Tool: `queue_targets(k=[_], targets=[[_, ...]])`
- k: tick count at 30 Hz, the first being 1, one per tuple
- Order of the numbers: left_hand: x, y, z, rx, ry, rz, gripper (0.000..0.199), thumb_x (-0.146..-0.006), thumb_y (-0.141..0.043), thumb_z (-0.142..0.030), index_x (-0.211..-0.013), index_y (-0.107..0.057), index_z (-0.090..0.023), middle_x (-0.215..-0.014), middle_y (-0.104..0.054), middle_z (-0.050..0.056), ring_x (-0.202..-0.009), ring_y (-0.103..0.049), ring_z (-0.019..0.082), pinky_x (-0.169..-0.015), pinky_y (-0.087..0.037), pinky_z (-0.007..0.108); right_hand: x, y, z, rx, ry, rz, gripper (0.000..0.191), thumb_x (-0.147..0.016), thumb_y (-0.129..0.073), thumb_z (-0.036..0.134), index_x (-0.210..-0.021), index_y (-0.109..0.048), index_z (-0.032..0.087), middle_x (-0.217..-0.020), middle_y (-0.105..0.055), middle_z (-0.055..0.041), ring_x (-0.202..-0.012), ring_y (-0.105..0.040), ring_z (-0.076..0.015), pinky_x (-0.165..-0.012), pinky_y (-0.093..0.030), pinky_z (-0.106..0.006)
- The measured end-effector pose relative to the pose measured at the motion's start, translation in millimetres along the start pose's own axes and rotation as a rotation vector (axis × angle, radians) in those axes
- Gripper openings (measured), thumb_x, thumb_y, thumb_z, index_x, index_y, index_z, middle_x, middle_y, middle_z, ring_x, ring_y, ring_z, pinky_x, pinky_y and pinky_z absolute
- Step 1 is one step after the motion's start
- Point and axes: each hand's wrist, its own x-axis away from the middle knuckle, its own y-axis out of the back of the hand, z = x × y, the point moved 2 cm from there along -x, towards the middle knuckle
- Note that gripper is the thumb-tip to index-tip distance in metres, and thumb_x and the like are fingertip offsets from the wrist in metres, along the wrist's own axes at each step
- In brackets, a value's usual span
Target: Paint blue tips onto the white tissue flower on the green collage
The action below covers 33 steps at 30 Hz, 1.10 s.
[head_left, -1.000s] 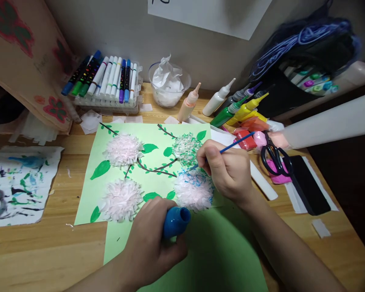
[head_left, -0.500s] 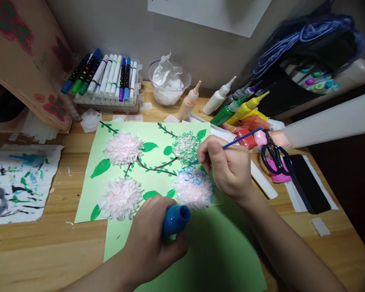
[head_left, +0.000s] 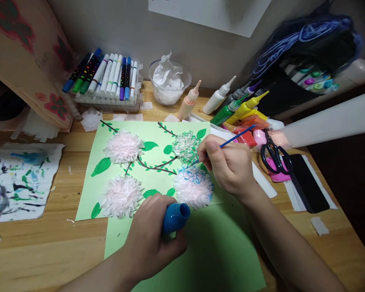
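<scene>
My right hand (head_left: 228, 164) pinches a thin blue paintbrush (head_left: 237, 136), its tip at the upper edge of a ruffled paper flower (head_left: 194, 188) with blue-tinted petal edges. My left hand (head_left: 155, 235) is wrapped round an uncapped blue paint bottle (head_left: 175, 217), its mouth facing up toward me, in front of that flower. The flower is stuck on a pale green sheet (head_left: 88, 194) with painted leaves and dark stems. Above it is a flower with green edges (head_left: 187, 147), partly behind my right hand. Two pale pink flowers, an upper one (head_left: 123, 147) and a lower one (head_left: 123, 196), are at left.
Paint bottles (head_left: 222, 115) and a bowl of crumpled tissue (head_left: 168, 91) stand at the back, beside a box of markers (head_left: 109, 101). Black scissors (head_left: 275, 156) and a phone (head_left: 309, 184) lie right. A paint-stained cloth (head_left: 24, 182) is at left.
The paintbrush's rear end has swung slightly left and down, while its tip stays near the top of the blue-edged flower. My left hand and the bottle hold almost still.
</scene>
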Motion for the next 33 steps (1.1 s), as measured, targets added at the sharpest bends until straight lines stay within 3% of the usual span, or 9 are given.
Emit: queue_targets(k=[12, 24, 33], targets=[[0.7, -0.6, 1.3, 0.0, 0.005, 0.007, 0.025, -0.07, -0.055, -0.013, -0.09, -0.045, -0.024, -0.075, -0.057, -0.002, -0.065, -0.051, 0.016, -0.058, -0.04, 0.028, -0.1, -1.9, 4.4, 0.206, 0.113, 0.084, 0.043, -0.1, -0.033, 0.03, -0.062, -0.051, 0.019, -0.05, -0.047, 0.0028, -0.043, -0.043, -0.0082, -0.049, -0.034, -0.023], [0.6, -1.4, 3.0, 0.002, -0.001, -0.001, 0.023, -0.07, -0.056, -0.016, -0.09, -0.047, -0.023, -0.074, -0.058, -0.001, -0.066, -0.052, 0.017, -0.058, -0.039, 0.028, 1.7, 0.2, 8.8, 0.114, 0.105, 0.032, 0.041, -0.099, -0.033, 0.029, -0.062, -0.049, 0.02, -0.051, -0.047, 0.0022, -0.046, -0.045, -0.0094, -0.05, -0.034, -0.025], [0.5, -1.3, 2.4, 0.004, 0.017, 0.009, 0.023, -0.068, -0.056, -0.015, -0.089, -0.047, -0.023, -0.075, -0.058, -0.001, -0.066, -0.052, 0.017, -0.059, -0.039, 0.028, 1.1, 3.4, 4.8, 0.2, 0.109, 0.062, 0.043, -0.1, -0.033, 0.031, -0.061, -0.049, 0.021, -0.049, -0.047, 0.0025, -0.042, -0.042, -0.0089, -0.048, -0.032, -0.025]])
